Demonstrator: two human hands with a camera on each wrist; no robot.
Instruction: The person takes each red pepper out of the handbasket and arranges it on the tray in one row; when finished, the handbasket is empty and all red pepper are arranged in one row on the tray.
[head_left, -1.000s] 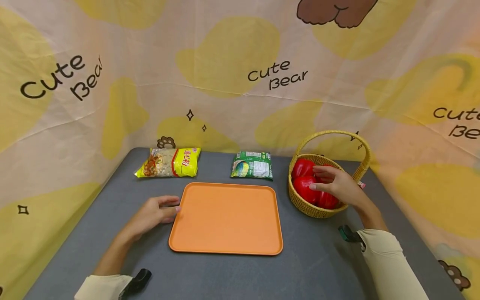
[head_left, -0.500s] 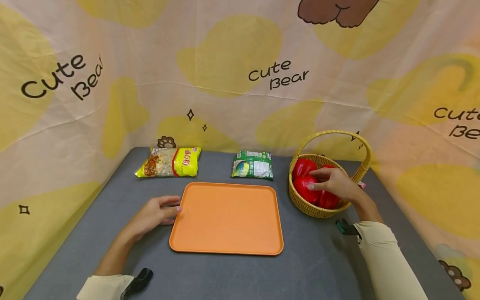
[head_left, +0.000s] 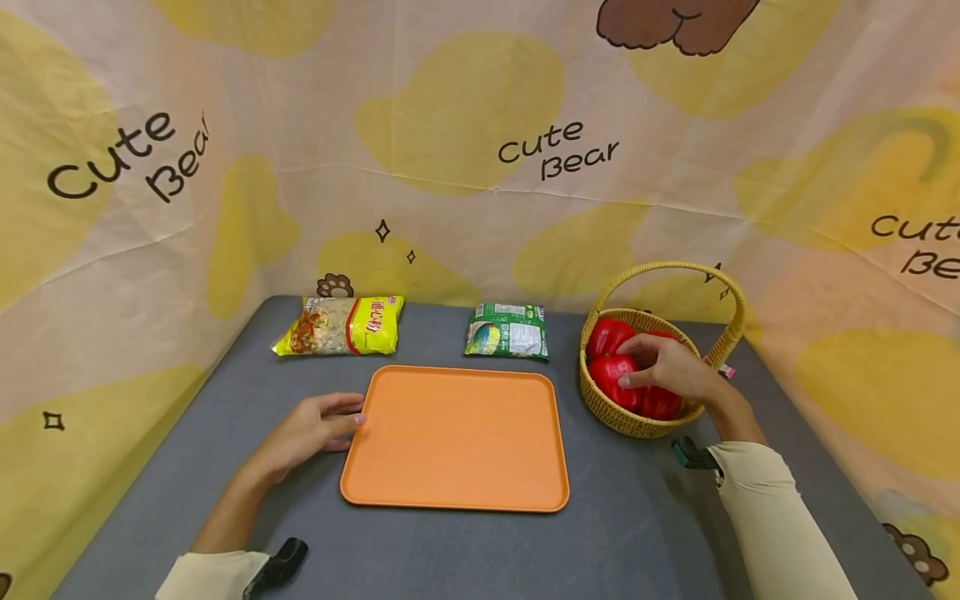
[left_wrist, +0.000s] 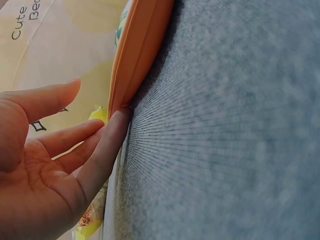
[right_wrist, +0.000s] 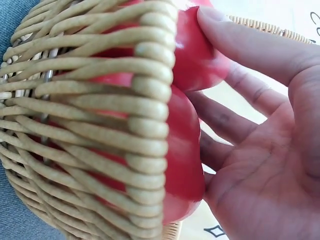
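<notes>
A yellow wicker basket (head_left: 626, 422) with a tall handle stands at the right and holds several glossy red bell peppers (head_left: 606, 335). My right hand (head_left: 675, 371) reaches in under the handle. In the right wrist view its thumb lies on one red bell pepper (right_wrist: 200, 57), with fingers curled behind it; a second pepper (right_wrist: 182, 155) sits close by. An orange rectangular tray (head_left: 457, 442) lies flat in the middle. At its left edge rests my left hand (head_left: 307, 429). Relaxed fingers touch the tray's rim in the left wrist view, the thumb standing off.
Along the back of the grey table (head_left: 480, 558) lie a yellow-and-clear food bag (head_left: 341, 327) and a green packet (head_left: 507, 331). A patterned cloth (head_left: 450, 167) hangs behind and on both sides. The basket's handle arches over the peppers.
My right hand has moved slightly left and down into the basket, its thumb and fingers closing round a red bell pepper. The left hand and tray have stayed put.
</notes>
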